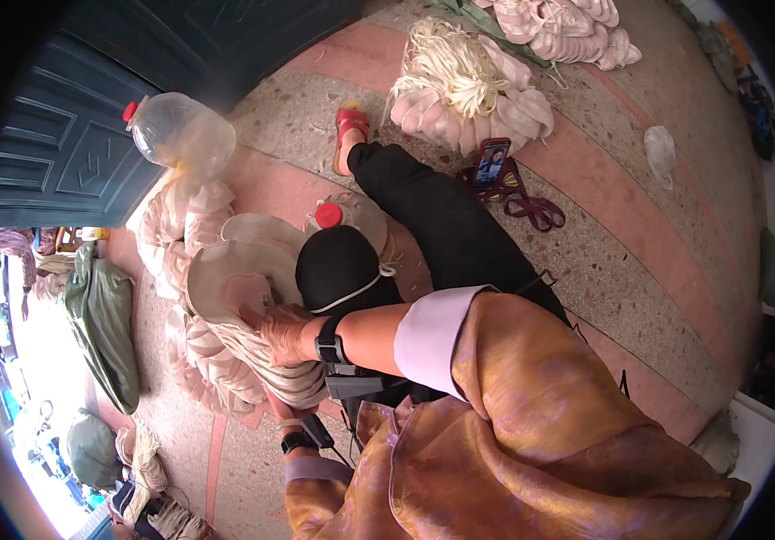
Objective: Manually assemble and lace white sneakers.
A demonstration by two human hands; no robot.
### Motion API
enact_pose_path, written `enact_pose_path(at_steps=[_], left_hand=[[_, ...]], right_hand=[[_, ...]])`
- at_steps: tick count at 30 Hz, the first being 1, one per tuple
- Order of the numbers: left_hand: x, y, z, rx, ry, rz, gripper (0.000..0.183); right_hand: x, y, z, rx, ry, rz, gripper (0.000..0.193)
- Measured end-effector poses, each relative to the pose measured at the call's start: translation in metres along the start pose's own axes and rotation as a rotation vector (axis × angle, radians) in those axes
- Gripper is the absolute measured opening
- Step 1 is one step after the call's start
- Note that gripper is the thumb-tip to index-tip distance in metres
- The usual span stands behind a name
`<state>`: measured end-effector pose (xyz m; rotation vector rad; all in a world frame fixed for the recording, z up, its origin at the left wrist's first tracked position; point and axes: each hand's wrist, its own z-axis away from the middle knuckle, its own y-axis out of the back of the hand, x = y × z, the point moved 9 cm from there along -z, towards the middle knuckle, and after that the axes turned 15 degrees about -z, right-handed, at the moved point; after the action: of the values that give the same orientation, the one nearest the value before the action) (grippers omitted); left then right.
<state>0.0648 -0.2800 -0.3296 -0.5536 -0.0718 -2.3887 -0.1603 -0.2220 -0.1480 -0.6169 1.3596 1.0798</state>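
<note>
Between my knees and the piles on the left is a stack of nested, pale, curved fabric pieces (212, 274) with a bundle of cream cords (266, 364) around its lower side. My right hand (287, 335) lies over the upper edge of the cords with its fingers curled in against the stack. Lower down, my left hand (281, 407) reaches in under the bundle, and its fingers are hidden. Both wrists wear dark straps. A black-clad knee (338, 265) presses close beside the stack.
A large clear plastic jug (185, 135) with a red cap stands by the dark door (63, 135). Another red-capped jug (360, 216) sits behind my knee. Similar cord bundles (455, 81) lie ahead. A phone (494, 162) and purple straps (531, 207) rest on the floor. A green sack (104, 333) lies left.
</note>
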Motion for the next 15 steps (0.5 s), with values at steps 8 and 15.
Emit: enact_pose_path(at_steps=[8, 15], left_hand=[[-0.048, 0.004, -0.01, -0.107, 0.008, 0.224, 0.079], [-0.049, -0.029, 0.065, 0.07, -0.04, 0.085, 0.081]], right_hand=[[0.043, -0.019, -0.032, -0.083, 0.295, -0.163, 0.034], [0.033, -0.004, -0.016, -0.02, 0.222, 0.165, 0.032]])
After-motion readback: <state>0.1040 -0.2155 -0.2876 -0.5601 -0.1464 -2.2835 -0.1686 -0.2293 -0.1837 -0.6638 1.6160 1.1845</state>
